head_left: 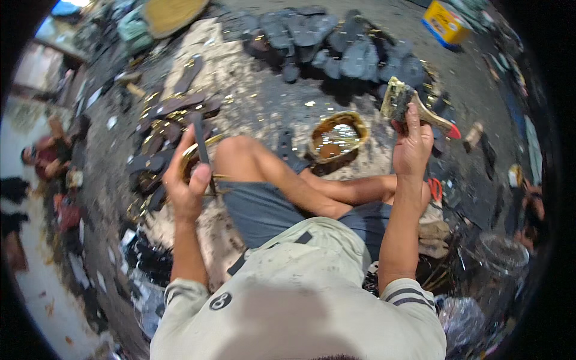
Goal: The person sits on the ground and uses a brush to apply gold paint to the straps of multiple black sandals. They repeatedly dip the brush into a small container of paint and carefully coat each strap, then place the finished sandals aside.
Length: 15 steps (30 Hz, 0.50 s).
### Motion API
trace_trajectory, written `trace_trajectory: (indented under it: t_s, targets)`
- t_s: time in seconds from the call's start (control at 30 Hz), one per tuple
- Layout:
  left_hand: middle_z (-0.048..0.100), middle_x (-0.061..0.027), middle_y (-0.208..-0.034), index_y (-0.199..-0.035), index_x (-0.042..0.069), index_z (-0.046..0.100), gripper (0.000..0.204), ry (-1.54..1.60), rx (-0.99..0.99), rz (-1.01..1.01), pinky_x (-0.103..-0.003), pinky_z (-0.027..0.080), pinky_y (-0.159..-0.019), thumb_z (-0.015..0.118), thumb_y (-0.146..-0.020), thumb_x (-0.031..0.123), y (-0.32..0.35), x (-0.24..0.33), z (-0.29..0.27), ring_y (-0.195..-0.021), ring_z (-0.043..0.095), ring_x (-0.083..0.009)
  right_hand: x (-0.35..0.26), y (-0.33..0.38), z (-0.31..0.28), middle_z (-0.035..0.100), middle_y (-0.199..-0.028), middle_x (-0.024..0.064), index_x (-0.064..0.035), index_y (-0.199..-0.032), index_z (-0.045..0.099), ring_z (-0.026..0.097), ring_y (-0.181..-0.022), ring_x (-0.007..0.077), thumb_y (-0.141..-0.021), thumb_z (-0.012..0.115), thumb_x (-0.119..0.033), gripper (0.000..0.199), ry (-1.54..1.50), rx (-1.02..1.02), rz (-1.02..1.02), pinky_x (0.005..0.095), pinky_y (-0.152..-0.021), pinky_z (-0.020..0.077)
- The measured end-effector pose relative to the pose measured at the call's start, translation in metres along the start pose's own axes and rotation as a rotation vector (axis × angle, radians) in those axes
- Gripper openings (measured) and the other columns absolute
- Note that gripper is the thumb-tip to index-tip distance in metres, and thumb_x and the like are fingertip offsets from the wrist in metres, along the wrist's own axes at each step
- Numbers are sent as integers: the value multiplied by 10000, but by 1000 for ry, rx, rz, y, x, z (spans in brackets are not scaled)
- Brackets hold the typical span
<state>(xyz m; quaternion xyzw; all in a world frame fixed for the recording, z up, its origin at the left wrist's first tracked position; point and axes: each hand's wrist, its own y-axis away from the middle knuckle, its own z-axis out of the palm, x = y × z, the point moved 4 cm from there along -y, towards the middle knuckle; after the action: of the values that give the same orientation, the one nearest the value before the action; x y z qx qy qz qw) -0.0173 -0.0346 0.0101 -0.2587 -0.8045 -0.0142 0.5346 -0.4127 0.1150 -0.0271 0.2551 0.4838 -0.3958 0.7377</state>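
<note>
Raised over my left knee, my left hand (187, 180) grips a dark, thin sandal sole (201, 141) seen edge-on, with a shiny gold strap (188, 157) at the palm side. My right hand (411, 144) is up on the right, closed round a wide brush (403, 102). Its bristle end is clotted with dark and yellowish matter, and its wooden handle ends in a red tip. Between the hands, in front of my crossed legs, an open tub (337, 139) holds glossy amber liquid. The brush is apart from the tub.
Dark soles (306, 33) lie bunched at the far side. Gold-strapped sandals (165, 123) are heaped on the left, on a stained cardboard sheet (198, 45). Orange-handled scissors (436, 189) lie by my right knee. A yellow-and-blue container (445, 25) stands far right. Other people sit at both sides.
</note>
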Motion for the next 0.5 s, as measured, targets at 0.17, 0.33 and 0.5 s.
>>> trace_trajectory:
  t_s: [0.17, 0.33, 0.5]
  targets:
    - [639, -120, -1153, -1271, 39, 542, 576, 1355, -2, -467, -389, 518, -939, 517, -924, 498, 0, -6, 91, -1026, 639, -240, 14, 78, 113, 666, -1052, 47, 2, -1184, 610, 609, -945, 94, -932, 678, -148, 301, 108, -356, 80, 239, -817, 499]
    - [593, -106, -1236, -1362, 55, 457, 649, 1334, 130, -480, -375, 509, -956, 503, -915, 523, 15, 28, 117, -1070, 619, -228, 31, 85, 153, 678, -1046, 82, 14, -1173, 613, 627, -925, 140, -900, 710, -148, 332, 384, -514, -336, 268, -809, 497]
    - [598, -120, -1227, -1378, 53, 450, 685, 1430, -16, -416, -375, 546, -874, 471, -914, 556, 21, 24, 119, -1044, 626, -243, 36, 84, 140, 672, -1062, 96, 9, -1153, 611, 636, -871, 157, -908, 698, -155, 308, 581, -585, -627, 289, -786, 508]
